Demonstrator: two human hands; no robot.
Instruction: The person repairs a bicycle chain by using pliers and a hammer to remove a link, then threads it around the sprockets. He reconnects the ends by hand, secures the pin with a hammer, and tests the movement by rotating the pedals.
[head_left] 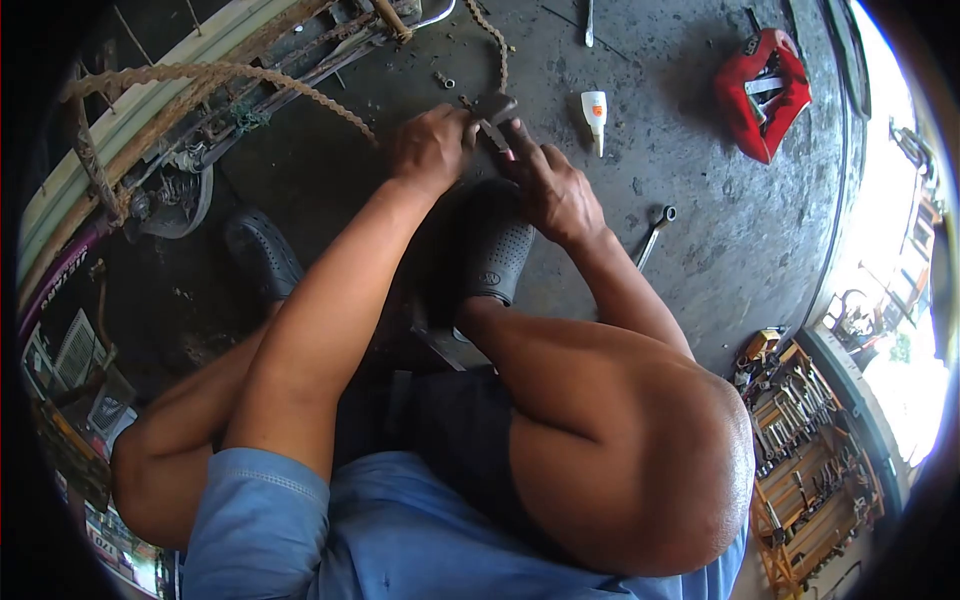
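My left hand (432,152) is closed with its fingers bent around the end of a rusty chain; the links there are mostly hidden. One length of the chain (265,76) runs in from the upper left to my wrist, and another comes down from the top edge to my fingertips. In my right hand (562,195) is a metal hand tool (494,108) with a dark head and a bit of red near the grip; its exact kind I cannot tell. The tool's head meets my left fingertips, above my right clog (497,255).
A white bottle with a tapered nozzle (594,118), a wrench (656,236) and a red bag (762,95) holding metal items lie to the right on the dark floor. A rusty bicycle frame (180,170) is at left. A rack of wrenches (800,410) stands lower right.
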